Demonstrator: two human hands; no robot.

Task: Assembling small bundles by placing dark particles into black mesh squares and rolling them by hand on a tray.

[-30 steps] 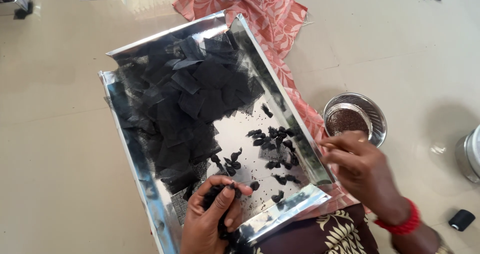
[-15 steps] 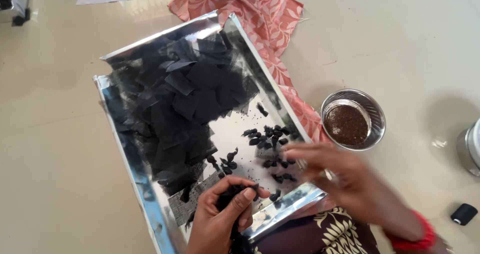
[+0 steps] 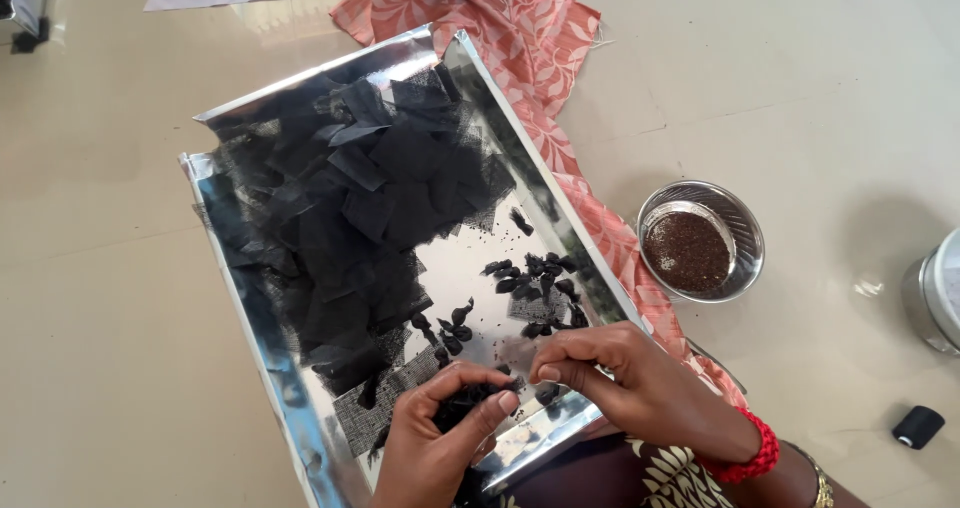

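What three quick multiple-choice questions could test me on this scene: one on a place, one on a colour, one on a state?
1. Where is the bowl?
A. on the floor, right of the tray
B. inside the tray
C. on the patterned cloth

2. What colour are the mesh squares?
A. white
B. black
C. red

3. How are the hands?
A. both flat on the floor
B. both pinching small black pieces over the tray's near end
C. one lifting the bowl

Answers:
1 A: the bowl stands on bare floor beyond the tray's right rim.
2 B: the heap is black.
3 B: the left hand and right hand meet fingertip to fingertip there.
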